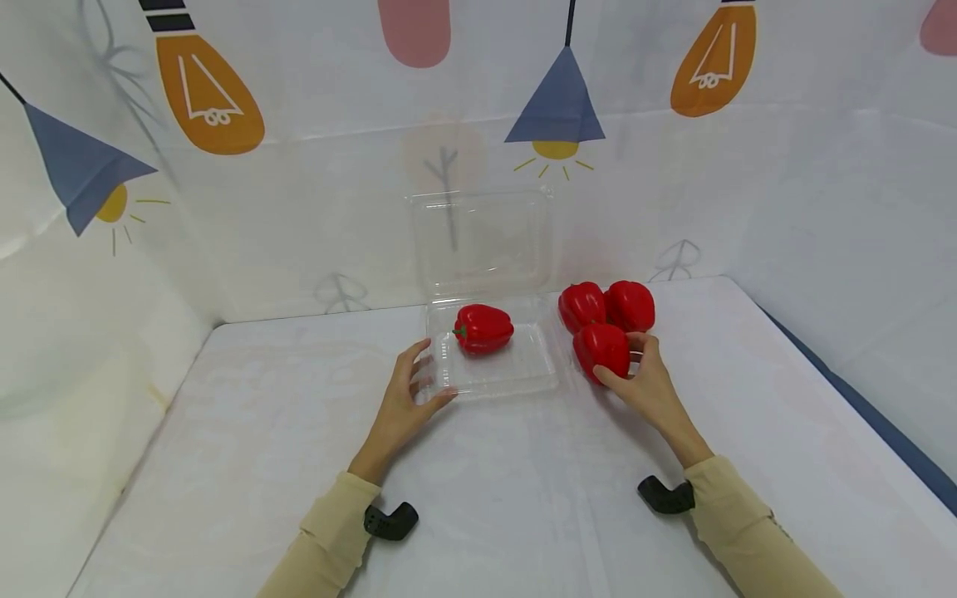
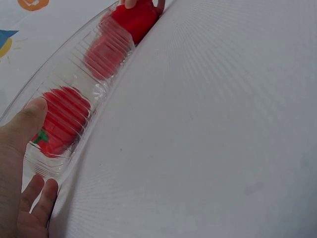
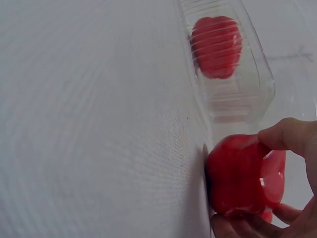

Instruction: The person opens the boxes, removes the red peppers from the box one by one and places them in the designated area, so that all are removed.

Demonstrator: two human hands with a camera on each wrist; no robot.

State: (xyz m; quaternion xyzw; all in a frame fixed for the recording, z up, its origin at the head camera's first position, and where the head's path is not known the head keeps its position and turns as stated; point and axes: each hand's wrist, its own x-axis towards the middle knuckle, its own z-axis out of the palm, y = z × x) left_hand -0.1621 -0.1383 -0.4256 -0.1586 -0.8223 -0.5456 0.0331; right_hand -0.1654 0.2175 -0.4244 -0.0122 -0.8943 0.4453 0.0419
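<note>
A clear plastic clamshell box (image 1: 516, 382) lies on the table with its lid (image 1: 486, 241) raised against the back cloth. One red bell pepper (image 1: 484, 329) with a green stem rests on its side inside. My left hand (image 1: 404, 403) holds the box's near left corner, thumb (image 2: 32, 119) at the front wall and fingers along the left side. To the right of the box, my right hand (image 1: 646, 382) grips another red bell pepper (image 3: 240, 176), thumb on one side and fingers round the other. Two more red bell peppers (image 1: 581, 306) (image 1: 630, 305) sit just behind it.
White cloth covers the table (image 1: 478, 498). A printed cloth wall (image 1: 314, 208) with lamp and bulb pictures stands along the back, and white cloth (image 1: 845, 232) also hangs at both sides. Black bands (image 1: 391, 522) sit at the cuffs of the beige sleeves (image 1: 329, 527).
</note>
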